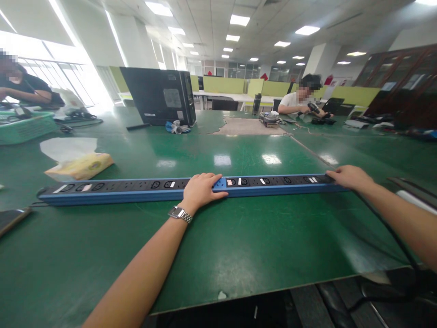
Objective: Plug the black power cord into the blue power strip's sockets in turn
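Observation:
A long blue and black power strip (136,193) lies across the green table (259,237), sockets facing up, with small white labels on it. My left hand (202,190), with a silver watch on the wrist, grips the strip near its middle, fingers over the top and thumb along the near side. At the strip's right end, my right hand (351,176) is wrapped round the end, its fingers partly hidden. A black cable (392,232) runs from near that end down to the right, under my right forearm.
A tissue pack (82,166) lies behind the strip's left part. Farther back are a black computer case (160,98), gloves (177,127) and a green basket (27,127). One person (302,98) sits at the back right, another (27,89) at the left. A dark flat device (12,219) lies at the left edge.

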`<state>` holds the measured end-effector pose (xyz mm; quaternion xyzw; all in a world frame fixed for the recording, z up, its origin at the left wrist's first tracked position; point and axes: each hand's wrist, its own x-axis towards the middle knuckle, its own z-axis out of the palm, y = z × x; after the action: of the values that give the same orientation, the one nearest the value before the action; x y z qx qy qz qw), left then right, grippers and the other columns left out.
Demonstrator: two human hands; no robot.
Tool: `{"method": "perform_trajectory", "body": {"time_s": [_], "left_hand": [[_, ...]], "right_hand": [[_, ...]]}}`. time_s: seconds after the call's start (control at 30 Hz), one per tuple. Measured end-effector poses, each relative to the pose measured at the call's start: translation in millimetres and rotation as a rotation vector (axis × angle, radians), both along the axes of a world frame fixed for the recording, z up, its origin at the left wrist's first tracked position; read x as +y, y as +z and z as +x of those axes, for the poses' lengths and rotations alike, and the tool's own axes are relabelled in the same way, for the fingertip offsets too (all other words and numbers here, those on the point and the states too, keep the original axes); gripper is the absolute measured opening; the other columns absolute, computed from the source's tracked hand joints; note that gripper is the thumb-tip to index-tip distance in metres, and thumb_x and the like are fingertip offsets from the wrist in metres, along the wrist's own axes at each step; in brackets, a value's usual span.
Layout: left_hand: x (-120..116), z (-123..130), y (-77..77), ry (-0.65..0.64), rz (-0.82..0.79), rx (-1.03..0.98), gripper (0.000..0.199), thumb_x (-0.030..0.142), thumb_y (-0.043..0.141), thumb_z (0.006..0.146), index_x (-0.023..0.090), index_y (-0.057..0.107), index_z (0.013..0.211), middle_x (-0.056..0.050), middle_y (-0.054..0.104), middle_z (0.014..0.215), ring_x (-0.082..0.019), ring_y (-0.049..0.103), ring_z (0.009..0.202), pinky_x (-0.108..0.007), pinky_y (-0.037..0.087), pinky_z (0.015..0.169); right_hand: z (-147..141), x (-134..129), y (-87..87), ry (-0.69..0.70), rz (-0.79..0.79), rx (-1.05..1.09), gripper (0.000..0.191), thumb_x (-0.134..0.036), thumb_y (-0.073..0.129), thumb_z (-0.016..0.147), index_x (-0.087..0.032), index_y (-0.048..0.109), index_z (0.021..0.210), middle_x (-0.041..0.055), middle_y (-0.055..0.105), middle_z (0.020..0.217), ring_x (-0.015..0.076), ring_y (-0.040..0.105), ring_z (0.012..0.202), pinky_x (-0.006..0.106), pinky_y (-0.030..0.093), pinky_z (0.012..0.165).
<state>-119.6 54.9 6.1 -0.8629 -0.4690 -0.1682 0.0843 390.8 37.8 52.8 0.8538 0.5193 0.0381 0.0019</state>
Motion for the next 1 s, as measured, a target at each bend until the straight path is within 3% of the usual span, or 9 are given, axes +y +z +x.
{"method": "perform_trajectory", "body": {"time_s": [0.1,0.2,0.27,0.4,0.5,0.73,0.8,1.0], "left_hand": [[1,0,0.0,-0.003,-0.007,0.002,0.067,0.071,0.051,0.081,0.026,0.057,0.130,-0.006,0.066,0.120,-0.026,0.061,0.106,-0.037,0.044,0.090],[2,0,-0.2,-0.002,-0.011,0.005,0.069,0.071,0.051,0.081,0.024,0.056,0.131,-0.007,0.066,0.119,-0.027,0.061,0.106,-0.038,0.044,0.089],[2,0,-0.4,-0.001,-0.009,0.004,0.069,0.071,0.052,0.081,0.024,0.056,0.131,-0.007,0.066,0.119,-0.028,0.061,0.106,-0.039,0.044,0.089],[1,0,-0.2,-0.006,-0.004,0.007,0.067,0.070,0.052,0.082,0.025,0.056,0.131,-0.007,0.067,0.119,-0.027,0.061,0.106,-0.038,0.044,0.089],[0,0,0.7,0.000,-0.009,0.007,0.067,0.071,0.051,0.081,0.025,0.056,0.130,-0.007,0.066,0.120,-0.027,0.061,0.107,-0.038,0.044,0.090],[0,0,1.3,-0.004,-0.025,0.002,0.067,0.071,0.051,0.081,0.025,0.057,0.130,-0.007,0.066,0.120,-0.027,0.060,0.106,-0.038,0.044,0.090],[0,0,0.8,-0.002,-0.028,-0.006,0.066,0.071,0.051,0.082,0.026,0.056,0.130,-0.007,0.066,0.120,-0.027,0.060,0.106,-0.039,0.043,0.091],[0,1,-0.3,0.008,-0.019,0.001,0.068,0.073,0.050,0.081,0.027,0.055,0.130,-0.006,0.066,0.121,-0.026,0.060,0.106,-0.037,0.043,0.090]], "right_hand": [[1,-2,25.7,-0.114,0.108,0.058,0.049,-0.052,0.041,0.091,-0.012,0.070,0.095,0.0176,0.070,0.100,0.0243,0.062,0.082,0.032,0.040,0.065],[-11,-7,51.8,-0.157,0.230,0.277,0.043,-0.050,0.047,0.090,-0.013,0.067,0.101,0.0124,0.071,0.090,0.0168,0.059,0.063,0.029,0.040,0.059],[-30,-10,57.7,-0.091,0.168,0.442,0.041,-0.048,0.051,0.089,-0.012,0.065,0.106,0.0112,0.070,0.084,0.0126,0.054,0.052,0.027,0.039,0.053],[-75,-7,40.6,0.123,-0.103,0.501,0.041,-0.048,0.050,0.090,-0.012,0.065,0.101,0.0084,0.068,0.072,0.0117,0.053,0.045,0.024,0.039,0.046],[-100,3,23.3,0.186,-0.190,0.423,0.038,-0.048,0.047,0.091,-0.015,0.066,0.093,0.0069,0.069,0.072,0.0134,0.057,0.047,0.025,0.042,0.047],[-110,24,14.4,0.203,-0.247,0.129,0.045,-0.049,0.041,0.091,-0.015,0.069,0.080,0.0087,0.069,0.066,0.0200,0.064,0.060,0.030,0.047,0.061],[-111,25,10.9,0.216,-0.270,0.074,0.045,-0.050,0.042,0.091,-0.015,0.070,0.084,0.0099,0.069,0.067,0.0229,0.067,0.068,0.032,0.048,0.066],[-119,9,-11.2,0.155,-0.087,-0.037,0.054,-0.053,0.032,0.092,-0.012,0.062,0.110,0.0216,0.068,0.106,0.0325,0.066,0.098,0.040,0.049,0.078]]}}
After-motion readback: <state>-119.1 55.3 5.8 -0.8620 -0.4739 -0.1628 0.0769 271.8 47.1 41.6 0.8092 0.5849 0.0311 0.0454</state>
